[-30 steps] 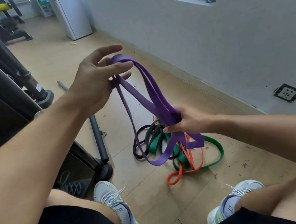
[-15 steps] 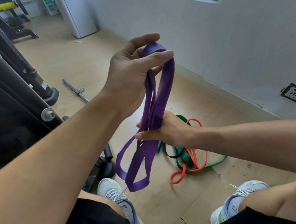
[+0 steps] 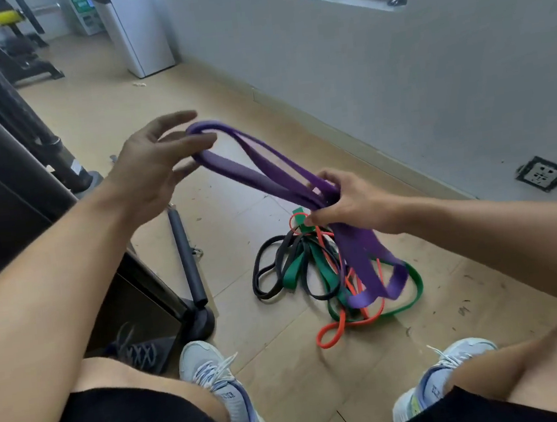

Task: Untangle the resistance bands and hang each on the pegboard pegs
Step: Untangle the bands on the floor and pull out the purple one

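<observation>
A wide purple band (image 3: pixel 265 167) stretches between my hands above the floor. Its upper loop hangs over the nearly straight, spread fingers of my left hand (image 3: pixel 155 165). My right hand (image 3: pixel 345 203) grips the gathered middle of the purple band, whose lower loops dangle down to the right. Under my right hand a tangle lies on the floor: a green band (image 3: pixel 293 271), a thin black band (image 3: pixel 266 270) and an orange band (image 3: pixel 331 332), wound through each other. No pegboard shows in this view.
A black machine frame (image 3: pixel 10 191) and a black bar (image 3: pixel 188 261) with its foot stand at the left. The grey wall (image 3: pixel 393 78) with a floor-level socket (image 3: pixel 543 173) runs along the right. My two shoes (image 3: pixel 219 382) are near the bottom.
My left hand has dropped and swung left, its fingers spreading. My right hand moved right and down with the purple band, which now lies slanted instead of hanging upright.
</observation>
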